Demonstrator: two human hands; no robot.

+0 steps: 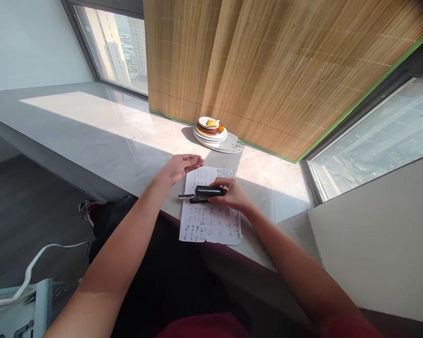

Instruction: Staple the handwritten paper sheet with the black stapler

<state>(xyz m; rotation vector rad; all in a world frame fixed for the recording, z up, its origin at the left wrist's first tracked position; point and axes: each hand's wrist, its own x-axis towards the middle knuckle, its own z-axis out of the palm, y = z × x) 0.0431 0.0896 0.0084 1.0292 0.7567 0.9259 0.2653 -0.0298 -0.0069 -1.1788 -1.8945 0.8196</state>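
A black stapler [208, 191] lies over a sheet of paper covered in handwriting [211, 225], its silver tray jutting out to the left. My right hand [231, 193] grips the stapler's right end from above, the thumb side facing me. Apart from it, my left hand [185, 168] hovers beside the paper's upper left corner, fingers stretched out and holding nothing. The middle of the sheet is partly hidden beneath the stapler and my right hand.
Stacked plates and small dishes [210, 134] stand on the sunlit stone sill [102, 126] behind the paper. A bamboo blind [250, 70] hangs beyond, between window panes. At lower left, a white cable [30, 270] runs above the dark floor.
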